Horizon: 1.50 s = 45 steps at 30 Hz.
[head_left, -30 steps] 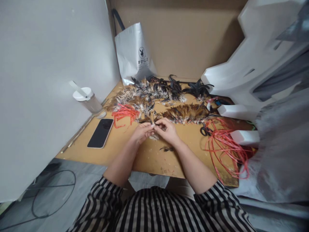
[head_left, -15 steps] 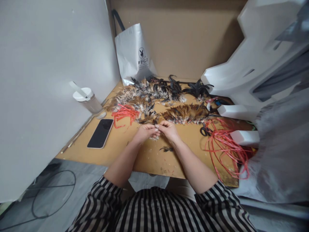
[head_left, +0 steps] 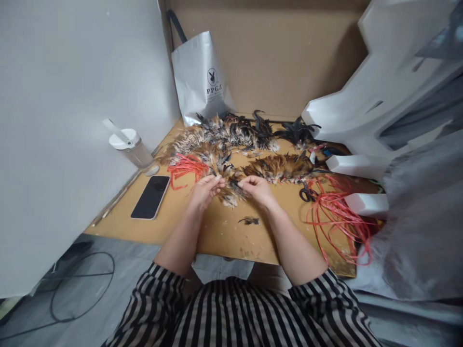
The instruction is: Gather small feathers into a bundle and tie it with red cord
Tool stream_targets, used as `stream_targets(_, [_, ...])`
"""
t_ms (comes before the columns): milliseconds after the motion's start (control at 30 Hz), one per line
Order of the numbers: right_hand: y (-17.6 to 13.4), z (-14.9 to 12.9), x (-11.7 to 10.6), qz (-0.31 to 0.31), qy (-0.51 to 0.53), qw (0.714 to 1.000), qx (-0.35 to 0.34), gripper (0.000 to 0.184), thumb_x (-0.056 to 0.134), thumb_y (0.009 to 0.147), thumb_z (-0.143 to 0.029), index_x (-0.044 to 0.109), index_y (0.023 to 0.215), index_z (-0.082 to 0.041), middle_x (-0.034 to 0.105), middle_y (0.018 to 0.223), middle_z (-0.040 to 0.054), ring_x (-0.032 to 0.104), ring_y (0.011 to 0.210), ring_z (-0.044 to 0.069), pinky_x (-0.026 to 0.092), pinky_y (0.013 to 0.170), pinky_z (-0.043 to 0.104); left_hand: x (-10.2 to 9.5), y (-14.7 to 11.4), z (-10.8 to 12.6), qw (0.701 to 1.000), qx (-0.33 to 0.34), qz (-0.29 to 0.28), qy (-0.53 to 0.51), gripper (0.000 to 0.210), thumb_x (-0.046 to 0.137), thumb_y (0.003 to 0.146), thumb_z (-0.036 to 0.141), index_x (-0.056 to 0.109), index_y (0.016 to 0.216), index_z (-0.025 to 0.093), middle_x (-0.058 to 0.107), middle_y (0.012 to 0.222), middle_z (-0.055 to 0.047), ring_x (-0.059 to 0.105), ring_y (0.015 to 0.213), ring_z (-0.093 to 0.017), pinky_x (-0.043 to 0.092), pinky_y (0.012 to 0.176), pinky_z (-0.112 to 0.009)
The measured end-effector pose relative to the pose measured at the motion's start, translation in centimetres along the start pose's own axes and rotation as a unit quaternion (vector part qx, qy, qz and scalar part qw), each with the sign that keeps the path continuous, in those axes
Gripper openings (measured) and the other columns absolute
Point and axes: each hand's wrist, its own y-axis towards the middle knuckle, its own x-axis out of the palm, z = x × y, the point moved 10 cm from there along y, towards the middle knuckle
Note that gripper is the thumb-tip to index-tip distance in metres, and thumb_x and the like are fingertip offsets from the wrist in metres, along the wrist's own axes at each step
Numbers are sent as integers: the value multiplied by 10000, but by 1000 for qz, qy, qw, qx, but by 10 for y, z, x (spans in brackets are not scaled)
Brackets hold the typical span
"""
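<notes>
My left hand (head_left: 207, 190) is closed in a pinch above the table's near middle. Something small and pale shows at its thumb and fingertip, too small to name. To its right, my right hand (head_left: 257, 189) also pinches, its fingertips over dark feathers; what they hold is hidden. Between and just beyond both hands lies a tuft of brown and black feathers (head_left: 229, 196) with pale fluffy ends. A row of brown feathers (head_left: 278, 167) lies behind my right hand. Red plastic strips (head_left: 188, 166) lie beyond my left hand.
A phone (head_left: 151, 196) and a lidded cup (head_left: 135, 152) are at the left. A larger feather heap (head_left: 224, 132) lies before a silver bag (head_left: 197, 79). Black-handled scissors (head_left: 308, 193) and loose red strips (head_left: 338, 217) are at the right, beside white foam pieces (head_left: 365, 204).
My hands were together at the fingertips and are now apart, the left one farther left and slightly up. The feather tuft between them now shows more.
</notes>
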Motion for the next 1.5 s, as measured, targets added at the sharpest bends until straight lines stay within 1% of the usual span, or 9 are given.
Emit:
stream_targets(100, [-6, 0, 21, -97, -202, 974, -32, 131, 612, 640, -280, 637, 634, -152, 594, 564, -2, 481, 507, 100, 352, 522, 224, -5, 2, -1, 1000, -5, 8, -26, 173, 709, 644, 223, 631, 751, 112, 678, 760, -49, 624, 625, -81, 441, 510, -139])
stream_targets(233, [-14, -15, 26, -62, -391, 912, -109, 119, 521, 673, -202, 636, 651, -178, 642, 681, 15, 536, 621, 125, 355, 589, 225, -8, 2, 1, 999, 3, 14, -36, 148, 688, 665, 192, 628, 773, 110, 681, 789, -54, 632, 639, -87, 449, 514, -142])
stream_targets(567, [-17, -13, 39, -43, -493, 858, -138, 118, 523, 710, -216, 636, 741, -200, 632, 792, 61, 539, 708, 166, 340, 609, 251, -7, 5, -3, 998, 0, -8, -60, 171, 691, 659, 183, 602, 789, 116, 671, 751, -31, 618, 608, -72, 438, 499, -136])
stream_targets(700, [-11, -8, 30, -26, -392, 911, -125, 83, 535, 677, -189, 612, 648, -187, 615, 671, 30, 515, 615, 132, 349, 580, 239, -5, 4, -6, 999, -7, -12, -43, 186, 696, 653, 203, 593, 784, 120, 671, 756, -28, 609, 608, -65, 431, 506, -139])
stream_targets(867, [2, 15, 14, -16, -85, 996, -4, 145, 636, 619, -303, 585, 636, -168, 520, 476, -36, 405, 415, 78, 310, 434, 212, -5, 5, -5, 999, -7, -12, -40, 197, 702, 645, 216, 593, 781, 124, 673, 767, -31, 607, 609, -65, 425, 508, -141])
stream_targets(967, [2, 26, 17, -38, 88, 993, 74, 240, 695, 565, -342, 573, 661, -159, 543, 492, -37, 372, 363, 54, 244, 365, 189, -3, 4, -7, 999, -8, -19, -39, 209, 712, 634, 223, 601, 778, 120, 675, 765, -35, 607, 606, -67, 424, 502, -139])
stream_targets(1100, [1, 22, 19, -41, 197, 975, 92, 293, 748, 505, -322, 560, 647, -147, 599, 577, -12, 390, 377, 37, 232, 350, 171, 6, 0, -11, 999, -20, -34, -9, 232, 728, 615, 245, 613, 763, 109, 680, 763, -48, 611, 601, -75, 424, 494, -141])
stream_targets(1300, [-1, 17, 16, 14, 170, 984, 50, 262, 720, 555, -346, 547, 637, -168, 447, 391, -73, 332, 345, 44, 209, 353, 180, 19, -6, -21, 992, -34, -52, 105, 259, 725, 619, 291, 636, 759, 91, 681, 769, -92, 617, 582, -102, 422, 468, -157])
stream_targets(1500, [-5, 10, 18, 44, 148, 988, 24, 255, 714, 559, -366, 549, 632, -185, 481, 437, -66, 349, 370, 54, 256, 382, 200, 27, -6, -33, 993, -57, -93, 52, 223, 725, 632, 252, 635, 757, 91, 667, 728, -67, 613, 580, -85, 436, 498, -150])
